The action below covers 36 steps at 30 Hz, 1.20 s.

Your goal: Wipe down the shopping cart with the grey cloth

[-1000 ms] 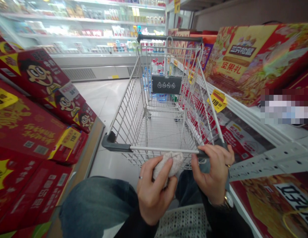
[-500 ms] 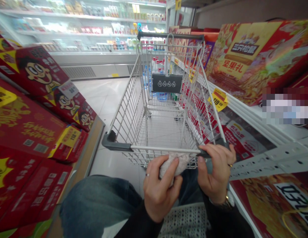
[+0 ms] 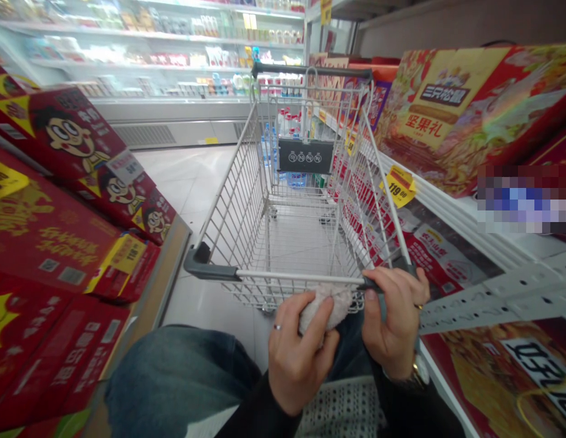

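While the left hand (image 3: 298, 356) closes its fingers around a pale fuzzy bundle (image 3: 326, 307) just below the pale bar handle (image 3: 301, 278) of a wire shopping cart (image 3: 237, 207), the right hand (image 3: 394, 322) curls its fingers over that handle. Tiled floor (image 3: 186, 182) and bottled water (image 3: 269, 143) show through the cart's mesh. Red gift boxes (image 3: 50, 243) are stacked at left, nut gift boxes (image 3: 451, 115) with a yellow price tag (image 3: 398, 185) sit on a white shelf (image 3: 447, 225) at right, and a refrigerated display case (image 3: 150, 61) stands ahead.
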Tool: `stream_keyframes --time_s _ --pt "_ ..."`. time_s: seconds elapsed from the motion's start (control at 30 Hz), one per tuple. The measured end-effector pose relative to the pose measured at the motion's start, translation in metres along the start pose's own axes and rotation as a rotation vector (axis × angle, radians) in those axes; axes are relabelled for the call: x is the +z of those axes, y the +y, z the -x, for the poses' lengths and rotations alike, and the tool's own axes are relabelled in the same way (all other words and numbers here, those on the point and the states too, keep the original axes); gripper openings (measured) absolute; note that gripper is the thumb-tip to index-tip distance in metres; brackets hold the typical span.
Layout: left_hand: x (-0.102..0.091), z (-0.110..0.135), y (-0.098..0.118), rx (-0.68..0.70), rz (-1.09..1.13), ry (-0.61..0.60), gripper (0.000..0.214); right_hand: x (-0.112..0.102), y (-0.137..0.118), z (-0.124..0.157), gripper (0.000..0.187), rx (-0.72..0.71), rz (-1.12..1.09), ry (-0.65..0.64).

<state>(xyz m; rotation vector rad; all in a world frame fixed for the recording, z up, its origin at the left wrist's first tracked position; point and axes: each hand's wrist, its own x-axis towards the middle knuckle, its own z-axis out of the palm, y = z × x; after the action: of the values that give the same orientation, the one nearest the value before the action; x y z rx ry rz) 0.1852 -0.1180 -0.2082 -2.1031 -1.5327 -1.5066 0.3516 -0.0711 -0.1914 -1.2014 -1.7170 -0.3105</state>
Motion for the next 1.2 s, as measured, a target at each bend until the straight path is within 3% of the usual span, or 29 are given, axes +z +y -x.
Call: stream_keyframes --time_s 0.6,0.87,1.1,1.2 --pt "0.005 -0.004 0.01 0.039 0.015 0.02 0.051 0.0 0.0 0.001 0.026 -0.015 0.008 0.015" --pt "0.031 0.035 -0.027 0.158 -0.028 -0.037 0.044 0.0 0.001 0.0 0.024 -0.009 0.012 0.011" --pt "0.008 0.021 -0.031 0.133 -0.062 0.072 0.054 0.0 0.004 0.0 0.026 -0.024 0.018 0.013" --pt "0.008 0.025 -0.037 0.129 -0.076 0.031 0.052 0.0 0.005 0.0 0.025 -0.034 0.023 0.016"
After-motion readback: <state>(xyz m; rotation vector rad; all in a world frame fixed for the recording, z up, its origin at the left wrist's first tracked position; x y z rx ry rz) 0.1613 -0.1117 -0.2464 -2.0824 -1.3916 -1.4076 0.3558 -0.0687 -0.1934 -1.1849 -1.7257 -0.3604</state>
